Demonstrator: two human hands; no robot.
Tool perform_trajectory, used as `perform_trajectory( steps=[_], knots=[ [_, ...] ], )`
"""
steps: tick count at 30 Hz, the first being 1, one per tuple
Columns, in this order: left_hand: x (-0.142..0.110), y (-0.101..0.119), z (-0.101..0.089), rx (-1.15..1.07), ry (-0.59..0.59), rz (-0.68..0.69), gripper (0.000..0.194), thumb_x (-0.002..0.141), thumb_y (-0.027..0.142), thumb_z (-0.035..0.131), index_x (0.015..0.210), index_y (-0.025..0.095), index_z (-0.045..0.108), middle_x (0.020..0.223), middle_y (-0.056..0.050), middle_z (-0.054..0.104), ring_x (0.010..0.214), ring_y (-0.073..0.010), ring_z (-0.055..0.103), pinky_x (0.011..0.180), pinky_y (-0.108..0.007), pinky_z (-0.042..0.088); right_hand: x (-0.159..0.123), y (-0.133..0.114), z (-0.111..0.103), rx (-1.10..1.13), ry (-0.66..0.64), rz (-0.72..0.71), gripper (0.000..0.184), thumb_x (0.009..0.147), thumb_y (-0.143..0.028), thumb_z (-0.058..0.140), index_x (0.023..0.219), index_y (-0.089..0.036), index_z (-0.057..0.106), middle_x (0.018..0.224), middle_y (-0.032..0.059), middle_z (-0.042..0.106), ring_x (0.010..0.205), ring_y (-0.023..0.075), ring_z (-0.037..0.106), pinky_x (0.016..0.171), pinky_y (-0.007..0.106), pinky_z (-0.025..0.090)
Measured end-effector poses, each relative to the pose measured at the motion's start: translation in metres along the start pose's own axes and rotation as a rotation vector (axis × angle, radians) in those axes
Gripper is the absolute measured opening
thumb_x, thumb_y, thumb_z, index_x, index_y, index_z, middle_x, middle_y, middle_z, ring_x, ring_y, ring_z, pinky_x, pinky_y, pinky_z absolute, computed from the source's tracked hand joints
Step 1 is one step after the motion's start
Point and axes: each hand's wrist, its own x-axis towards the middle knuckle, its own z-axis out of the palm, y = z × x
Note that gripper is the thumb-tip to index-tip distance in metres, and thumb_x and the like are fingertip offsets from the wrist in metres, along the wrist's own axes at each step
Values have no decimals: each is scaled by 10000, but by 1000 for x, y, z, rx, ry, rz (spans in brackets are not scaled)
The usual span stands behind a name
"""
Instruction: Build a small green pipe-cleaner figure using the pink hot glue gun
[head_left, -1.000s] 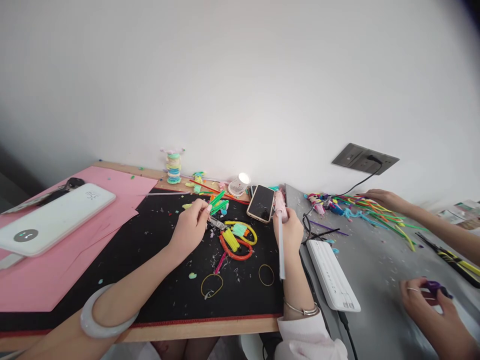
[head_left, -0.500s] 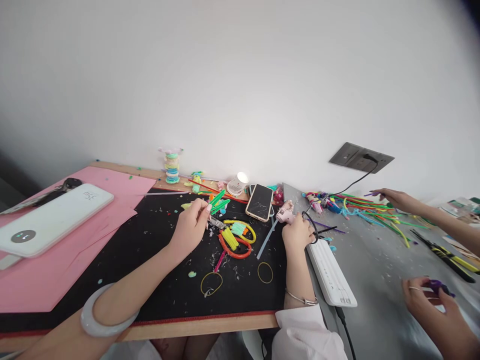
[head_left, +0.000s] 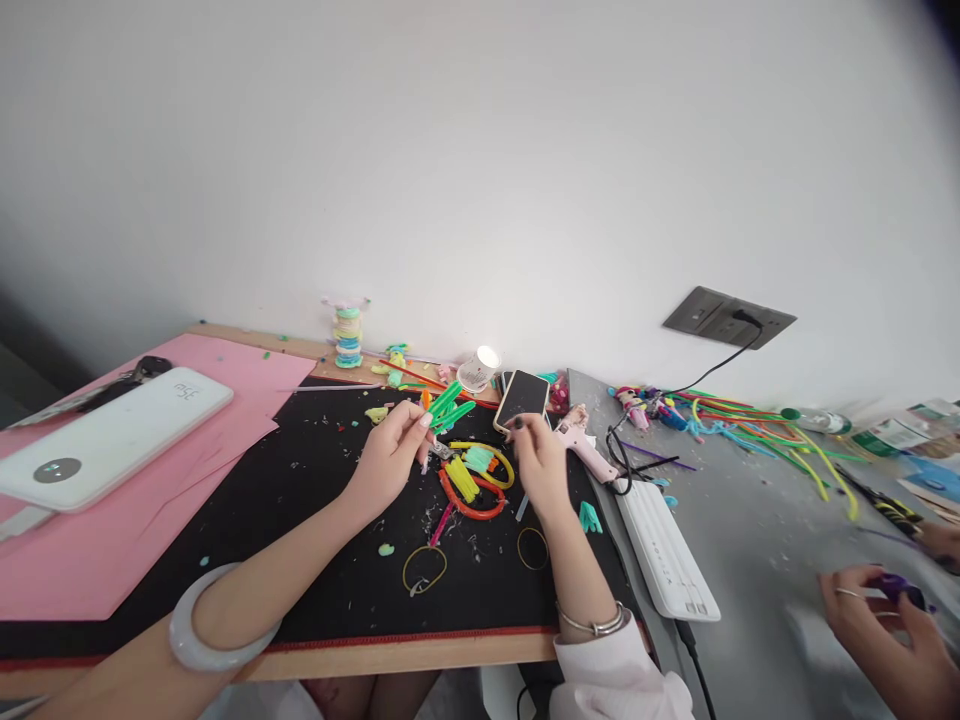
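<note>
My left hand (head_left: 388, 458) is closed in a pinch on a bunch of green pipe-cleaner pieces (head_left: 448, 406), held just above the black mat (head_left: 315, 560). My right hand (head_left: 537, 458) hovers over the mat with its fingers loosely bent and nothing in them, fingertips at the near edge of a phone (head_left: 522, 397). Between the hands lie a yellow-and-teal wound piece (head_left: 480, 460) and a red loop (head_left: 469, 502). The pink glue gun (head_left: 583, 440) lies on the mat's right edge, right of my right hand.
Two yellow rings (head_left: 424, 568) and a teal scrap (head_left: 589, 517) lie on the mat. A white keyboard (head_left: 664, 552) sits to the right, a white device (head_left: 105, 440) on pink paper at the left. Another person's hands (head_left: 877, 612) work at the far right beside loose pipe cleaners (head_left: 750, 425).
My right hand laid the glue gun down at the mat's right edge, let go and moved left toward the phone. My left hand kept its green pieces. The other person's far hand withdrew.
</note>
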Motion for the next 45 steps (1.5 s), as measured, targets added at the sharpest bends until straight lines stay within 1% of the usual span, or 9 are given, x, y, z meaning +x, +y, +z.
perform_trajectory(
  steps=[2,5,13,17,21,26,29,39,45],
  knots=[
    [-1,1,3,-69,-30,-11,219,911,339,392,751,193,424,576,64,483,478,-88,467,572,-235,385,-5,-12,11,125,-176,-38,244,925,-340,367,892,-187,554,728,19,545,603,129,465,565,253,364],
    [-2,2,7,-135,-89,-43,217,908,341,404,752,190,414,599,65,489,461,-74,451,542,-227,376,-10,-23,22,277,-297,-55,265,937,-375,351,879,-190,531,740,7,506,586,111,426,536,240,337],
    [-2,-11,9,-124,-284,-71,239,907,385,406,792,183,460,682,40,505,481,-75,436,522,-231,388,-13,-24,31,553,-368,28,247,930,-395,373,791,-203,446,645,-38,400,475,80,314,450,233,252],
    [-3,-14,6,-66,-340,-86,260,904,408,407,805,184,493,675,30,527,513,-92,454,545,-239,396,-13,-24,30,532,-358,60,255,923,-389,376,757,-203,429,623,-43,410,464,80,314,446,233,255],
    [-3,-13,4,-21,-330,-104,286,904,427,389,808,187,512,629,34,519,520,-106,466,550,-243,396,-13,-25,27,440,-340,62,232,916,-330,372,728,-203,418,598,-47,420,486,89,346,472,225,293],
    [0,-14,4,4,-271,-117,308,893,457,391,793,185,495,524,59,432,465,-108,421,506,-238,369,-14,-26,25,343,-437,31,199,889,-239,367,707,-197,434,606,-41,455,529,96,393,518,221,323],
    [0,-13,5,-4,-289,-136,314,880,465,415,736,190,456,518,67,403,441,-99,401,472,-230,345,-14,-28,25,303,-484,4,206,880,-215,362,687,-198,430,599,-41,445,538,100,393,530,223,329],
    [-2,-7,5,64,-304,-124,307,879,425,424,676,198,396,502,75,395,436,-90,403,475,-221,337,-16,-23,28,350,-467,28,278,922,-338,346,692,-205,429,590,-44,433,509,97,376,508,226,310],
    [-2,-8,5,53,-328,-151,324,887,434,414,671,195,385,509,73,378,440,-85,384,469,-219,320,-15,-23,29,350,-451,33,259,910,-295,366,667,-210,389,566,-52,428,504,98,389,508,226,317]
  ],
)
